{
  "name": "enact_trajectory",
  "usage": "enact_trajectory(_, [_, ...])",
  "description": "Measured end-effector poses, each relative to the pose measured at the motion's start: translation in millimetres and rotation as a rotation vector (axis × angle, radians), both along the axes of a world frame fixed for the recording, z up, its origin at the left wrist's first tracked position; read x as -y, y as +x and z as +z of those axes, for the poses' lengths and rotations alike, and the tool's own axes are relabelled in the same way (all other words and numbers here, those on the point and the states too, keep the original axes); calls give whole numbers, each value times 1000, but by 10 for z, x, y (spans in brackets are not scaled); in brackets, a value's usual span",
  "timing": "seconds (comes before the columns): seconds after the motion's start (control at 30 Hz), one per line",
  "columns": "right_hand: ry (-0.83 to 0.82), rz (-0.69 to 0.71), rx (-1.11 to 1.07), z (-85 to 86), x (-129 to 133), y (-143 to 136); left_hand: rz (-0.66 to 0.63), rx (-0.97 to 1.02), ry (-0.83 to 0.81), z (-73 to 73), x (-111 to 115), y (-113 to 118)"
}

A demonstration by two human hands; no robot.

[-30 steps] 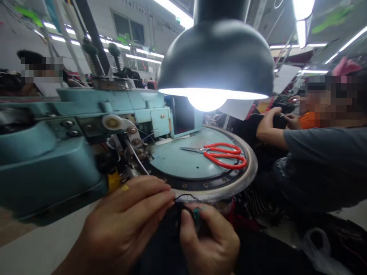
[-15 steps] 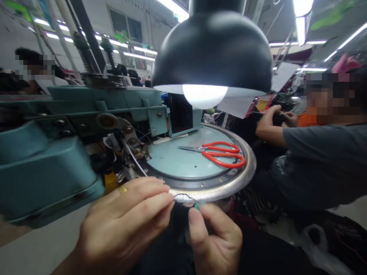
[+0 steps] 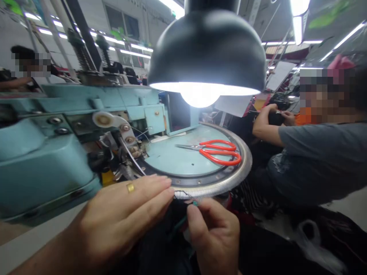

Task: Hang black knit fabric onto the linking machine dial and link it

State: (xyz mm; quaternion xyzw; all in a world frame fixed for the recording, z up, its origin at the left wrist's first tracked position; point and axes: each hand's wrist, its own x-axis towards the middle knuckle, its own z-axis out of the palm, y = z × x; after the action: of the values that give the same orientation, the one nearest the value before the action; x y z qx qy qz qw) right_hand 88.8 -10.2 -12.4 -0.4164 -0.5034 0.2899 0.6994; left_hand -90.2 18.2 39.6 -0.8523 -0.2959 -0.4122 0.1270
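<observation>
My left hand (image 3: 129, 214), a gold ring on one finger, lies with its fingers pressed together at the toothed metal rim (image 3: 200, 194) of a round linking machine dial. Its fingertips close over the edge of a dark fabric (image 3: 169, 229), and its thumb is hidden. To the right, my right hand (image 3: 215, 229) pinches a small teal piece of yarn or fabric edge (image 3: 195, 203) between thumb and forefinger, just below the rim. A thin dark thread (image 3: 183, 192) runs along the teeth between both hands. Red-handled scissors (image 3: 220, 152) rest on the teal plate (image 3: 172, 160) inside the dial.
A black lamp (image 3: 206, 53) with a lit bulb hangs low over the dial. Teal machine housing (image 3: 46, 160) and a roller arm (image 3: 114, 124) stand at the left. A co-worker (image 3: 321, 160) sits close on the right; another person (image 3: 25, 72) is at the far left.
My left hand has flattened somewhat, its thumb now out of sight. My right hand keeps its pinch on the teal piece. The whole view has shifted slightly.
</observation>
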Motion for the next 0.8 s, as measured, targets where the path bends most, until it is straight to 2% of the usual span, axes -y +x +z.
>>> enact_trajectory(0.1, [-22, 44, 15, 6, 9, 19, -122, -184, 48, 54, -46, -46])
enact_trajectory(0.27, [-34, 127, -15, 99, -1, 70, -148, -291, 101, 184, -139, -57])
enact_trajectory(0.37, [-31, 152, -30, 137, -2, 75, -178, -323, 145, 212, -147, -39])
enact_trajectory(0.57, [-22, 8, 95, 141, -13, -8, -3, -117, 78, 122, -26, -98])
enact_trajectory(0.7, [214, -136, 172, 144, -14, -57, 37, -70, 71, 77, 29, -85])
enact_trajectory(0.8, [296, -216, 243, 120, -26, -84, 21, -61, 65, 59, 16, -57])
